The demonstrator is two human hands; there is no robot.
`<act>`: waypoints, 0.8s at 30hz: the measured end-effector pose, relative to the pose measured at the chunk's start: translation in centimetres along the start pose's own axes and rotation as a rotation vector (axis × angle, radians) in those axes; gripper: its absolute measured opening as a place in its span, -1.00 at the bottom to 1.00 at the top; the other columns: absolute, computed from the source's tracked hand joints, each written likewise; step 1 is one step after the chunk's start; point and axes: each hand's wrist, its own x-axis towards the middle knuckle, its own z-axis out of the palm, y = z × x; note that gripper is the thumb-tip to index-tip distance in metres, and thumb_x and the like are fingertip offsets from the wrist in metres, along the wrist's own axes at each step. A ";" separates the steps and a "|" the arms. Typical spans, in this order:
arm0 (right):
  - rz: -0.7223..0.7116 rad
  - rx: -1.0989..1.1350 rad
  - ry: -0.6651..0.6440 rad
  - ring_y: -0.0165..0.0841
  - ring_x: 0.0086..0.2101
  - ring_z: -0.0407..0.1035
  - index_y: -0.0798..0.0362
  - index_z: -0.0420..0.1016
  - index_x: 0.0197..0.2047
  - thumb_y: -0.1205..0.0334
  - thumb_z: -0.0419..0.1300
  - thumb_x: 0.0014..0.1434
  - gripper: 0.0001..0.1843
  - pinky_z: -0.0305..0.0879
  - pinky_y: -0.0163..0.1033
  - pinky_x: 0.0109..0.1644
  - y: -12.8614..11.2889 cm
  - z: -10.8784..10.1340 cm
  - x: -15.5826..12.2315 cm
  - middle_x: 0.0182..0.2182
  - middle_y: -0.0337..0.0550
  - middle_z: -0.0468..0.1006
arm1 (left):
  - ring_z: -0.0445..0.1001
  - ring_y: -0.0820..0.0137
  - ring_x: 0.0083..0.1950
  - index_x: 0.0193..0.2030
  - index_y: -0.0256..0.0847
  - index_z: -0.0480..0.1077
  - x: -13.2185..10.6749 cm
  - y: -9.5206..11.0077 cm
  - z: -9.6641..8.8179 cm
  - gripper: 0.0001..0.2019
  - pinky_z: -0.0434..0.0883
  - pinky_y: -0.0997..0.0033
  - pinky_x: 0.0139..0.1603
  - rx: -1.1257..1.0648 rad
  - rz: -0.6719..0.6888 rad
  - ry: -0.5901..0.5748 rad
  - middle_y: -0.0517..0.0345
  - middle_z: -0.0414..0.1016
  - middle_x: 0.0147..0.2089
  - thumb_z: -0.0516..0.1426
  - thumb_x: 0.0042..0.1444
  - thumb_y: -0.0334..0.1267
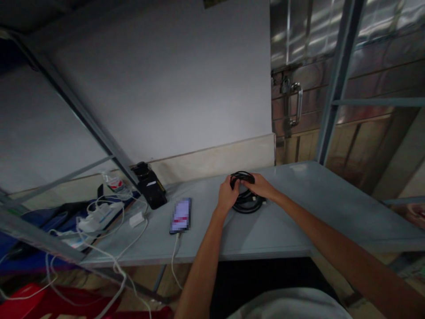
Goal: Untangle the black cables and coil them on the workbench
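A coiled black cable (247,207) rests on the grey tabletop (282,230), with its upper loops lifted between my two hands. My left hand (228,194) is closed around the left side of the coil, thumb pressed inward. From the right, my right hand (260,185) grips the top of the same loops, its fingers partly hidden behind them. A dark connector end (262,200) shows just below my right hand. Left of the coil lies a phone (181,215) with its screen lit and blurred, a white cord (175,252) plugged into its lower end.
Farther left are a black case-like object (151,190), a white adapter (136,219), a white power strip (99,217) with tangled cords and a clear bottle (114,184). Metal frame posts (338,84) rise at both sides. A red stool (56,301) stands below left.
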 end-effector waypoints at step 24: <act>0.432 1.009 0.153 -0.56 -0.61 0.08 0.05 0.38 -0.28 -0.04 0.58 0.18 -0.50 0.09 -0.41 -0.57 0.5 -1.0 0.9 -0.61 -0.43 0.24 | 0.57 0.12 0.27 0.41 -0.16 0.37 -0.8 0.5 1.0 -0.49 0.50 0.01 0.39 -0.250 0.132 0.054 -0.22 0.45 0.37 0.28 0.47 0.01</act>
